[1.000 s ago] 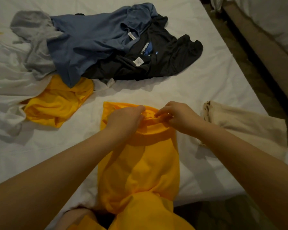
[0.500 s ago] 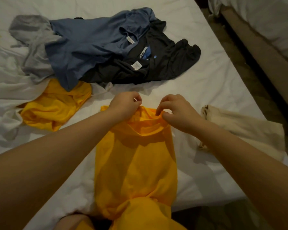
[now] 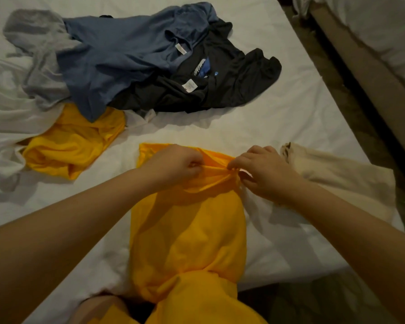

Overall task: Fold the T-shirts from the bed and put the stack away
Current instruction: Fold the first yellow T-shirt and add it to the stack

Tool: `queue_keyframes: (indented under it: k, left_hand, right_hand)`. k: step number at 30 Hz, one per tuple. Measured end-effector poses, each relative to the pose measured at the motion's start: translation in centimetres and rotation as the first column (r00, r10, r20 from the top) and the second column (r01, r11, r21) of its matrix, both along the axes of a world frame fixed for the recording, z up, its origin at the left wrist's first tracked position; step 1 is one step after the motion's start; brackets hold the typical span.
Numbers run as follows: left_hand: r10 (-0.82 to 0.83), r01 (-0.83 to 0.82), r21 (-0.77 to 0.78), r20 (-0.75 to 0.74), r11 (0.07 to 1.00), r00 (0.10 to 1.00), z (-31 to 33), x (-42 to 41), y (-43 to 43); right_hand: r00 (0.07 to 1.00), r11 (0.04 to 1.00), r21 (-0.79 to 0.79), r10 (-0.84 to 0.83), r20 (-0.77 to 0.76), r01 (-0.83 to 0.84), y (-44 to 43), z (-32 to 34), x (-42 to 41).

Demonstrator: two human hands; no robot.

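Both hands are pinching the yellow T-shirt (image 3: 189,230) at its far edge, mid-bed (image 3: 290,127): left hand (image 3: 173,163) & right hand (image 3: 264,171), probably at the collar, tho it's bunched. They're needing to pull the edge taut & square before folding.

- Two yellow shirts are lying on the bed (image 3: 290,127): a spread yellow T-shirt (image 3: 189,230) and a crumpled yellow T-shirt (image 3: 73,141).
- One blue T-shirt (image 3: 117,59), one black T-shirt (image 3: 232,87) and one grey T-shirt (image 3: 40,54) are lying heaped together.
- One folded beige T-shirt (image 3: 341,183) is lying apart.
- Two hands are showing: the left hand (image 3: 173,164) and the right hand (image 3: 264,171).
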State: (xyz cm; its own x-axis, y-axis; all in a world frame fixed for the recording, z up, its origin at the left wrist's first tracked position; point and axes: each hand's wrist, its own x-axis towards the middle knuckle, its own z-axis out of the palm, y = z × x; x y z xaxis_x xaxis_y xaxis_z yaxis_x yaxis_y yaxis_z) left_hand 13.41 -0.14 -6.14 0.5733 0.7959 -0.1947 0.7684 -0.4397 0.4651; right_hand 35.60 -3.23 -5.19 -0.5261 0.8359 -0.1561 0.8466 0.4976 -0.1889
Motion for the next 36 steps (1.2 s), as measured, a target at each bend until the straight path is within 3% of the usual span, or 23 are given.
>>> queue_keyframes:
  k: [6, 9, 12, 15, 17, 19, 23, 27, 29, 33, 36]
  left_hand:
    - [0.248, -0.24, -0.061, 0.2, 0.969, 0.948, 0.8, 0.3, 0.2]
    - [0.265, -0.243, -0.138, 0.163, 0.96, 0.95, 1.3, 0.8, 0.7]
    - [0.208, -0.202, -0.22, 0.005, 0.954, 0.978, 1.4, 2.1, 1.0]
    - [0.133, -0.147, -0.173, -0.093, 0.974, 0.987, 0.9, 3.6, 1.1]
    - [0.127, -0.136, -0.172, -0.062, 0.976, 0.99, 0.7, 4.3, 1.1]
    - [0.208, -0.175, -0.303, 0.078, 0.937, 0.975, 0.7, 4.5, 1.0]
    - [0.513, -0.201, -0.627, 0.367, 0.753, 0.776, 1.6, 4.1, 1.2]
    - [0.701, -0.036, -0.824, 0.457, 0.565, 0.547, 2.1, 3.8, 1.9]
    - [0.682, -0.044, -0.805, 0.471, 0.592, 0.56, 2.1, 3.9, 2.0]
    - [0.536, -0.161, -0.64, 0.45, 0.751, 0.714, 2.1, 3.5, 1.8]
    - [0.479, -0.167, -0.596, 0.414, 0.785, 0.774, 1.9, 2.8, 1.9]
  right_hand:
    - [0.946, 0.976, -0.112, -0.209, -0.249, 0.186, -0.5, -0.4, -0.2]
    - [0.919, 0.964, -0.13, -0.26, -0.295, 0.231, 0.2, -0.2, -0.9]
    - [0.912, 0.968, -0.102, -0.249, -0.326, 0.229, 0.6, 0.0, -1.3]
    - [0.932, 0.981, -0.087, -0.19, -0.308, 0.172, 0.2, 0.1, -1.4]
    - [0.94, 0.983, -0.087, -0.179, -0.292, 0.161, -0.2, -0.1, -1.0]
    - [0.924, 0.976, -0.088, -0.216, -0.316, 0.198, -0.4, -0.3, -0.6]
    - [0.876, 0.952, -0.11, -0.307, -0.373, 0.286, 0.2, 0.1, -0.9]
    - [0.808, 0.927, -0.172, -0.375, -0.454, 0.333, 1.8, 1.0, -2.0]
    - [0.814, 0.919, -0.226, -0.391, -0.429, 0.322, 3.1, 1.1, -2.2]
    - [0.845, 0.834, -0.485, -0.443, -0.3, 0.265, 5.2, 1.2, -2.0]
    - [0.928, 0.807, -0.557, -0.337, -0.161, 0.196, 6.1, 1.4, -1.6]
